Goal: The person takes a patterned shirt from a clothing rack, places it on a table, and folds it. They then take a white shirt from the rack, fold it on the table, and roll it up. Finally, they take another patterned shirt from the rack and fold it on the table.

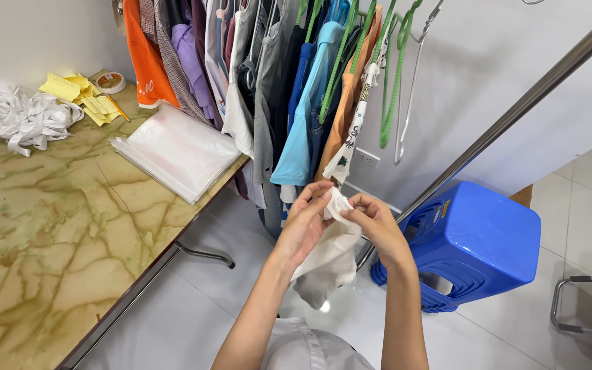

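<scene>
A white garment (330,257) hangs in front of me, held up by both hands at its top edge. My left hand (306,223) grips the cloth from the left, fingers curled over it. My right hand (375,223) pinches the same top edge from the right. The two hands almost touch. The cloth droops down between my forearms above the white tiled floor. Just beyond my hands hangs a row of clothes (268,75) on a slanted metal rail (515,113).
A marble-patterned table (42,233) stands at the left with a stack of clear plastic bags (179,151), white paper strips (22,120), yellow slips (83,96) and a tape roll (110,81). Blue plastic stools (477,243) stand at the right. Green and metal hangers (399,75) hang empty.
</scene>
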